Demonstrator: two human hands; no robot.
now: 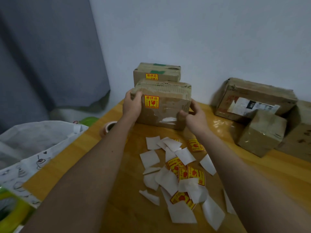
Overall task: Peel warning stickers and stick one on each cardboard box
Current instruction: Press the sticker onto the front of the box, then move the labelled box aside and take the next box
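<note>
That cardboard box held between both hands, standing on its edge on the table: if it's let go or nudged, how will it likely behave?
The box stands on a narrow side, so it could probably tip if nudged. Its top edge looks crushed and torn, so the walls may give under the left hand and right hand. Glossy tape patches might feel slippery.

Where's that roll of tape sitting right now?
In the head view, the tape roll sits at the wooden table's left edge, just left of the left forearm.

Both hands on stickered box, far end of table.
L hand (131,105) & R hand (193,116) grip cardboard box (165,110) w/ yellow warning sticker (151,102); loose stickers (196,175) & backing papers (149,158) near.
</note>
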